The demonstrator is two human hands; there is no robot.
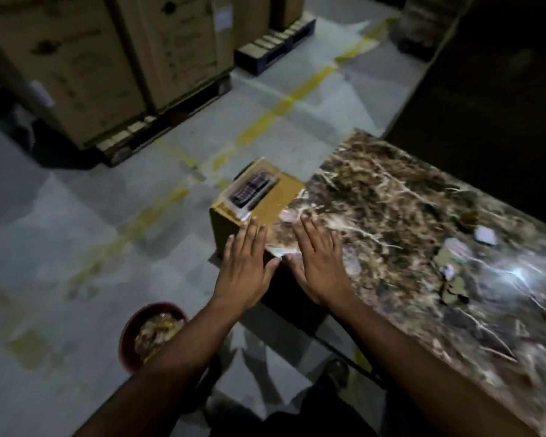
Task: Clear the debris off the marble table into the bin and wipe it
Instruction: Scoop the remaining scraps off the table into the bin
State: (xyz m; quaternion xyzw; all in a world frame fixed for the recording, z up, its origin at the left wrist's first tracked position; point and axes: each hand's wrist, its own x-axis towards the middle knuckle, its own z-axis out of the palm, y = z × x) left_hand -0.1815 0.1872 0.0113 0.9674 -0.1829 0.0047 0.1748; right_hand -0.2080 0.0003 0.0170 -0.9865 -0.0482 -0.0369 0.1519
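The brown marble table runs from the centre to the lower right. Scraps of debris lie on it: a white piece, a pale wrapper and a brown bit. My right hand lies flat with straight fingers over the table's left end. My left hand is flat too, beside it, over the table's corner and the cardboard box. Both hold nothing. A red bin with scraps inside stands on the floor at the lower left, partly behind my left forearm.
A small cardboard box with a clear packaged item on top stands against the table's left end. Large cartons on pallets fill the upper left. Yellow floor lines cross the grey floor. Dark furniture stands behind the table.
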